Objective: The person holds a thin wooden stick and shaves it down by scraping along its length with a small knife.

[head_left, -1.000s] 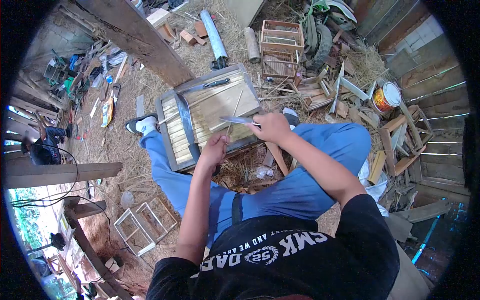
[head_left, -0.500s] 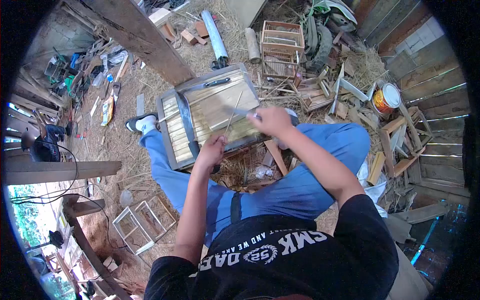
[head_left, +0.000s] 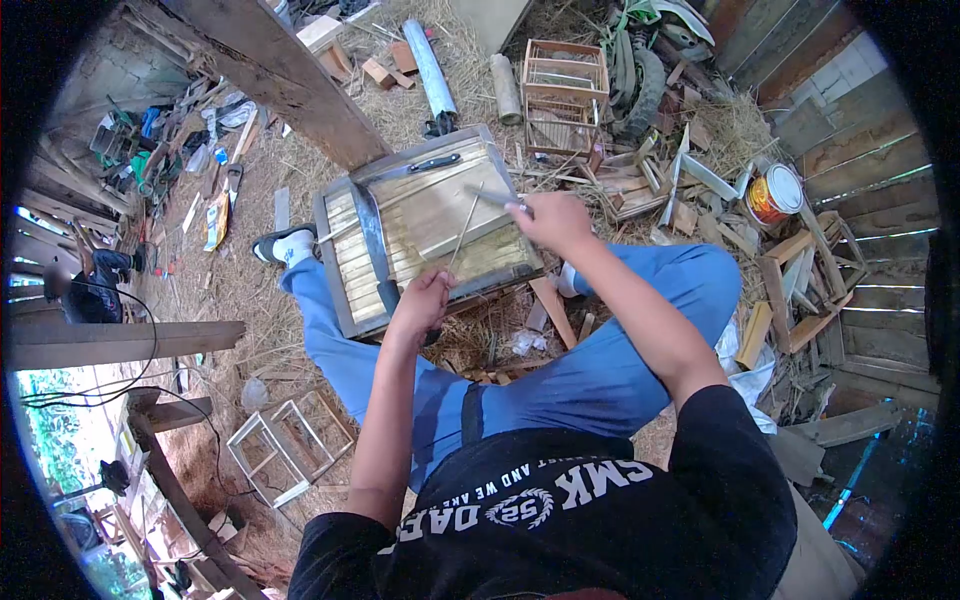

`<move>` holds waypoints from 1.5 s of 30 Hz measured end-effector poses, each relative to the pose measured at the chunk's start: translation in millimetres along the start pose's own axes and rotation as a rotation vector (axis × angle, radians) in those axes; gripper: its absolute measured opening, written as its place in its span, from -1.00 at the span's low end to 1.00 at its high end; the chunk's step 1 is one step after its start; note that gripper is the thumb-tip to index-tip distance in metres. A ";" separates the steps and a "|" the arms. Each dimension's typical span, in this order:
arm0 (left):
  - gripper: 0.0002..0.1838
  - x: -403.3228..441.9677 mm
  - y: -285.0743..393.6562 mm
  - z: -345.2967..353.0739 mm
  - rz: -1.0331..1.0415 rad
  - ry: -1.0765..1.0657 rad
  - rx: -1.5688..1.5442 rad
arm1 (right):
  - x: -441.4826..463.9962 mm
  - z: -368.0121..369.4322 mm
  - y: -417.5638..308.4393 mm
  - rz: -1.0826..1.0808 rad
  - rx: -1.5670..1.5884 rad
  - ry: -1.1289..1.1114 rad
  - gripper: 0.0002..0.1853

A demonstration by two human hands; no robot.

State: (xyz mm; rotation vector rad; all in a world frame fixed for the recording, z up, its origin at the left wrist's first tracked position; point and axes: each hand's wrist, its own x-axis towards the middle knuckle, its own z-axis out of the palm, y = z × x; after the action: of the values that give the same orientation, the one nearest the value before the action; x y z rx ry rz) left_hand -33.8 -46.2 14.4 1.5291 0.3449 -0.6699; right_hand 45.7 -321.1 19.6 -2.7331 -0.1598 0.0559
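My left hand [head_left: 426, 303] is closed round the lower end of a thin wooden stick [head_left: 466, 232], which slants up over a flat board [head_left: 452, 212]. In my right hand [head_left: 556, 222] is a knife [head_left: 492, 196], its blade pointing left across the board near the stick's upper end. The board lies on a framed slatted wooden panel [head_left: 345, 262] between my legs. A large machete-like knife [head_left: 370, 232] rests on the panel's left side, its dark handle near my left hand. Another knife with a black handle [head_left: 434, 164] lies along the far edge.
A wooden post [head_left: 290, 85] rises just beyond the panel. Small wooden frames [head_left: 565, 95] stand ahead, and a paint can [head_left: 774, 194] sits among scrap wood at right. Another light frame [head_left: 290, 452] lies at lower left. A person [head_left: 92, 285] is at far left.
My right hand has shifted slightly right and up with the knife, whose blade now looks sharper and less blurred. My left hand stays in place with the stick.
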 end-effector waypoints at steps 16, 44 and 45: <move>-0.75 -15.2 5.7 6.9 0.039 0.037 0.004 | 22.3 -11.2 27.7 0.090 -0.048 0.120 -0.36; -0.66 -33.0 165.6 70.1 0.402 -0.034 -0.121 | 96.6 -147.9 -47.6 -0.064 1.495 -0.129 -0.86; -0.65 -22.9 173.7 74.2 0.400 -0.048 -0.169 | 97.0 -149.3 -47.3 -0.063 1.496 -0.129 -0.86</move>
State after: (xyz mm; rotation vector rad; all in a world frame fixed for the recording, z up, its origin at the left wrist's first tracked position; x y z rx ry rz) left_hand 37.0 -129.7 170.1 1.3647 0.0524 -0.3513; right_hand 146.4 -324.4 173.8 -1.2315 -0.1452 0.2244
